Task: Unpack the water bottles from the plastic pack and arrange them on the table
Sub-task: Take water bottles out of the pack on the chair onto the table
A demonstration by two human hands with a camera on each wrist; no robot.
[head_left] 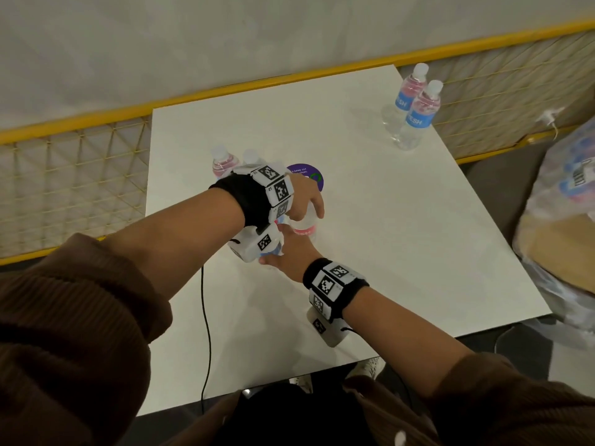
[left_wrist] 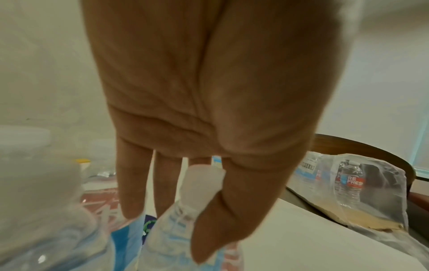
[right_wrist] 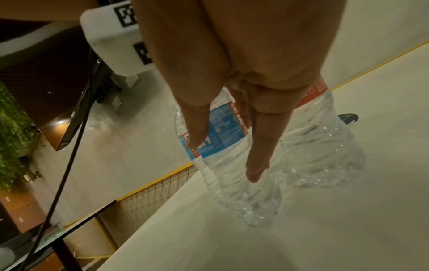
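A water bottle (head_left: 304, 230) is gripped at its neck from above by the left hand (head_left: 302, 201), and a second bottle (right_wrist: 223, 132) touching it is pinched between thumb and near-straight fingers of the right hand (head_left: 283, 255). Both are stood on the white table (head_left: 386, 220), with two further bottles (head_left: 415, 117) at its far right corner. The plastic pack (head_left: 566, 194) is seen beyond its right edge and a yellow mesh rail (head_left: 80, 162) behind.

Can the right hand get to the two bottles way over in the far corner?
Probably, with a stretch. Nothing stands on the table between the right hand and the two corner bottles, but it holds a water bottle now.
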